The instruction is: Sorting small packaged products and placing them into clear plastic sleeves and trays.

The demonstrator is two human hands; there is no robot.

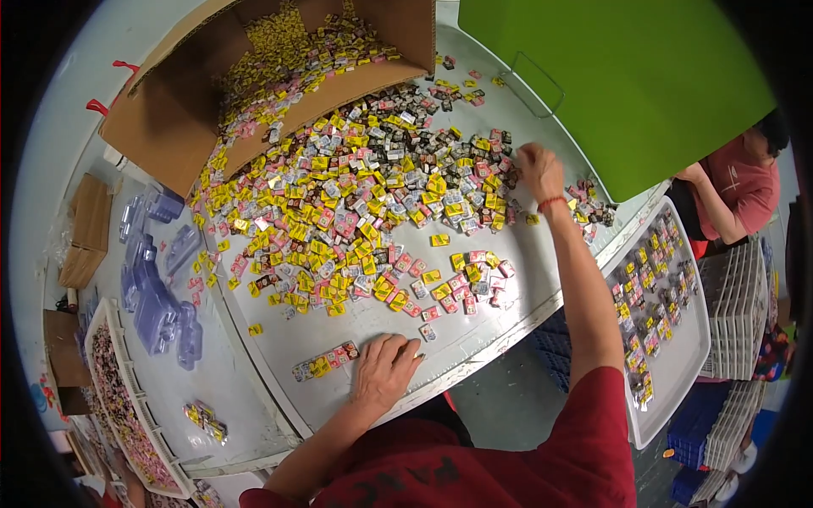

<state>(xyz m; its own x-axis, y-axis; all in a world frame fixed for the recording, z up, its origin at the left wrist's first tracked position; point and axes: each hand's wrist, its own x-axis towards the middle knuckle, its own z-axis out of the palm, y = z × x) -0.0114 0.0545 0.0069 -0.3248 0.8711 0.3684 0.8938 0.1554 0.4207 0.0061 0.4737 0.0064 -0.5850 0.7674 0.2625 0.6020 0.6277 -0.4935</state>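
A large heap of small flat packets (364,195), yellow, pink, silver and black, spreads over the white worktable (483,339). Near the front edge lies a straight row of these packets (326,361). My left hand (385,370) rests palm down at the row's right end, fingers curled; whatever is under them is hidden. At the heap's right side my right hand (540,173) reaches in with bent fingers close together. Its fingertips touch dark packets, but what they hold, if anything, does not show. A small loose group of packets (466,288) lies between the two hands.
A tipped cardboard box (169,127) spills packets at the back. A green panel (627,76) stands at the far right. Clear plastic trays (157,288) and a bundle (205,422) lie left. On the right are a filled white tray (669,372) and a seated person (737,186).
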